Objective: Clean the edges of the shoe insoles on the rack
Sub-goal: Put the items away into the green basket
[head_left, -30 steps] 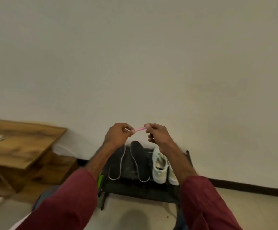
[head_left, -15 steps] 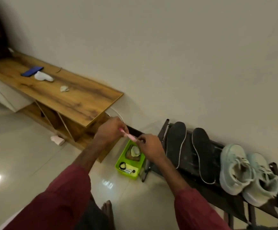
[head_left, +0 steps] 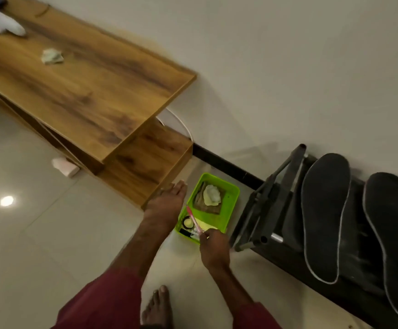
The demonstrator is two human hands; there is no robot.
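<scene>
Two black insoles with pale edges, one (head_left: 324,214) and the other (head_left: 393,241), lie side by side on a dark metal shoe rack (head_left: 264,210) at the right. My right hand (head_left: 213,248) pinches a thin pink stick (head_left: 193,219) over a green tray (head_left: 231,207) on the floor left of the rack. My left hand (head_left: 167,205) reaches flat, fingers straight, beside the tray's left edge and holds nothing.
The green tray holds a pale crumpled wad (head_left: 211,195) on a brown cloth and a small round tin (head_left: 188,222). A low wooden table (head_left: 86,91) stands at the left with a crumpled tissue (head_left: 52,56). My bare foot (head_left: 156,307) is on the tiled floor.
My left hand has let go of the pink stick and stretched out flat beside the tray. The right hand has lowered the stick over the tray. The view has tilted down and closer.
</scene>
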